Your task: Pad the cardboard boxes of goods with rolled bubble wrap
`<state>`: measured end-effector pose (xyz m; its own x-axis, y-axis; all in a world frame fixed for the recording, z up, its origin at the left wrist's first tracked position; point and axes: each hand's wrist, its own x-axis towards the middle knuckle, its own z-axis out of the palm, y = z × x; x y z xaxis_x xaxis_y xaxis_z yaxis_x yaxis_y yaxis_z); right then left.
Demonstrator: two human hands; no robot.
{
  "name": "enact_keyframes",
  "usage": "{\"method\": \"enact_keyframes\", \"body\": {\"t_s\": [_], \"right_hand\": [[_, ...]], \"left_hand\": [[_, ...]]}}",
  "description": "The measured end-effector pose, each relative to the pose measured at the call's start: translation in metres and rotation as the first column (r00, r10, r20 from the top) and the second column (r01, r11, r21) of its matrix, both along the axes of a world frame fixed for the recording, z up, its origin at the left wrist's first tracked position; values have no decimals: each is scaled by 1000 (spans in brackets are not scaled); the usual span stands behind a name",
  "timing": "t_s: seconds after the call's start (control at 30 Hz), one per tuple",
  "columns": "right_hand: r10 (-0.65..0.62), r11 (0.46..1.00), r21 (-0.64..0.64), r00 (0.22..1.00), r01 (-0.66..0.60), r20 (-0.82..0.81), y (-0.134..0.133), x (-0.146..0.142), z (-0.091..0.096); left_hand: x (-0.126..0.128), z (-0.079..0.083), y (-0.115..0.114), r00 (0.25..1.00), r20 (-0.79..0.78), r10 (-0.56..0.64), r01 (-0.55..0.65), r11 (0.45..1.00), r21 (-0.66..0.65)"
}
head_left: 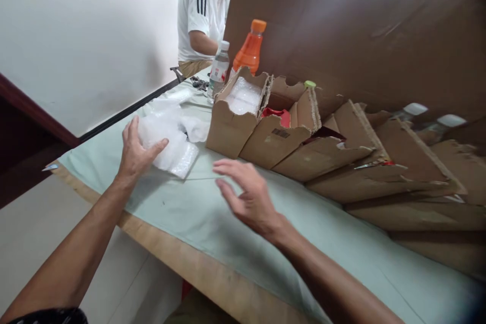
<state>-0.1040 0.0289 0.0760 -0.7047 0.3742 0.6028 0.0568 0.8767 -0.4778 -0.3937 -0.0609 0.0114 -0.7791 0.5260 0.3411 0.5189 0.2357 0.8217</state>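
Lying on the pale green tablecloth (190,212), left of the row of brown cardboard boxes (322,159), the crumpled, translucent white bubble wrap (167,129) is apparently kept within reach of both hands. At its left side the left hand (138,149) is held unclenched, thumb and fingers well parted; whether the wrap is touched cannot be told. The right hand (245,195) is held over the cloth, nearer and to the right, fingers loosely curved and nothing grasped. The boxes are stood side by side, open-topped, probably so that their contents are kept sorted. The wrap's long axis is laid roughly far to near, its squared end directed near and right, while a loose flap is turned right, toward the leftmost box.
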Motion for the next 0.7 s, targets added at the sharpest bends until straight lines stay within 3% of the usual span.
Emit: {"method": "enact_keyframes", "body": {"t_s": [0.13, 0.2, 0.23, 0.33, 0.43, 0.5, 0.57, 0.63, 0.7], "right_hand": [[-208, 965, 139, 972, 222, -107, 62, 15, 84], [-288, 928, 237, 957, 287, -29, 107, -1, 114], [-290, 925, 281, 954, 258, 79, 129, -14, 123], [-233, 911, 405, 910, 81, 343, 185, -68, 124], [-224, 925, 380, 766, -28, 603, 211, -119, 100], [-238, 934, 356, 724, -11, 647, 213, -139, 84], [-263, 934, 356, 744, 36, 614, 210, -145, 77], [-299, 938, 325, 761, 122, 576, 202, -137, 85], [-337, 941, 210, 786, 265, 518, 188, -118, 106]], "left_hand": [[15, 5, -1, 975, -219, 38, -61, 993, -99], [16, 3, -4, 951, -304, 62, -82, 995, -53], [15, 1, -6, 937, -340, 81, -87, 996, -1], [8, -7, -12, 904, -396, 160, -103, 981, 162], [2, -13, -15, 898, -385, 211, -139, 969, 206], [1, -15, -15, 897, -382, 222, -160, 969, 188], [1, -15, -14, 901, -374, 221, -170, 972, 164], [1, -15, -13, 912, -345, 221, -178, 972, 152], [0, -14, -13, 924, -299, 238, -192, 966, 175]]}}
